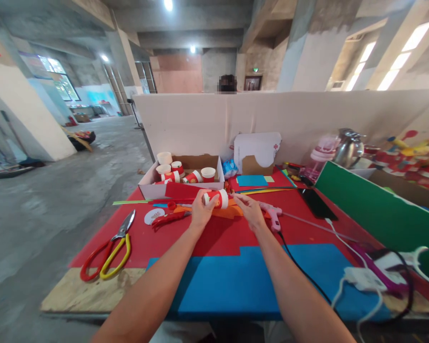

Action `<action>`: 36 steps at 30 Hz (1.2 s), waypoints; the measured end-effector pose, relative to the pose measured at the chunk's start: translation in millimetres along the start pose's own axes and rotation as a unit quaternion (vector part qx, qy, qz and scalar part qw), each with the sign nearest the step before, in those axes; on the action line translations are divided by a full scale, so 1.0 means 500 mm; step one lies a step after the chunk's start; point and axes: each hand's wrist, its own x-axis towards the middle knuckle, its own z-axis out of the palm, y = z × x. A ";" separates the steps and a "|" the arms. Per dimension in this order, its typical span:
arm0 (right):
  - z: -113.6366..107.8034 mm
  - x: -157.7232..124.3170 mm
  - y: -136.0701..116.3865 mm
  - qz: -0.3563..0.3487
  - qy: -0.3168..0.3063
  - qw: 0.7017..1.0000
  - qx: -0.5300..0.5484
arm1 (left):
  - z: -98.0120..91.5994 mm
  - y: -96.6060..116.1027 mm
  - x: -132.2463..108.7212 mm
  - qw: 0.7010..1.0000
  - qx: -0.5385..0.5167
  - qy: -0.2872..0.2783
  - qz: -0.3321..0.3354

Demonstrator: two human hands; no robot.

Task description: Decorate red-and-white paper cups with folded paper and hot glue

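My left hand (202,212) is closed around a small paper cup (219,199) with a red wrap, which lies on its side above the table. To the right of the cup, my right hand (249,210) has its fingers drawn together in a pinch near the cup's end; whatever is between the fingertips is too small to make out. A pink hot glue gun (272,216) lies just right of that hand, its cable running toward me. Orange paper (229,211) lies beneath the cup. Left of my left hand are a red-handled tool (169,219) and a white disc (153,216).
Scissors (119,245) with red and yellow handles lie at the left. A cardboard box (153,189) holds several cups behind my hands. Blue sheets (229,281) cover the front edge. At right are a phone (316,204), a green box (375,214) and a power strip (366,278).
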 end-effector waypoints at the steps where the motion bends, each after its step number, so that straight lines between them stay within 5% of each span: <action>1: 0.004 -0.003 0.002 0.000 -0.016 1.000 -0.010 | 0.000 0.000 -0.001 1.000 0.010 -0.005 0.007; 9: -0.001 -0.001 -0.002 -0.046 -0.043 0.991 -0.115 | -0.009 0.014 -0.007 0.989 0.105 -0.051 0.092; 15: -0.006 0.005 0.001 -0.120 -0.070 0.966 -0.217 | -0.020 0.010 0.002 0.988 0.125 -0.076 0.058; 22: 0.000 -0.005 0.002 -0.279 -0.061 0.869 -0.403 | -0.020 0.003 0.011 0.990 0.112 -0.088 0.016; 28: 0.003 -0.015 -0.015 -0.326 -0.053 0.804 -0.495 | -0.018 0.006 0.013 0.988 -0.025 -0.140 -0.067; 33: 0.005 -0.020 -0.027 -0.318 -0.056 0.822 -0.469 | -0.025 0.028 0.002 0.961 -0.108 -0.186 -0.173; 36: 0.003 -0.017 -0.029 -0.280 -0.052 0.893 -0.348 | -0.028 0.031 0.002 0.948 -0.142 -0.202 -0.201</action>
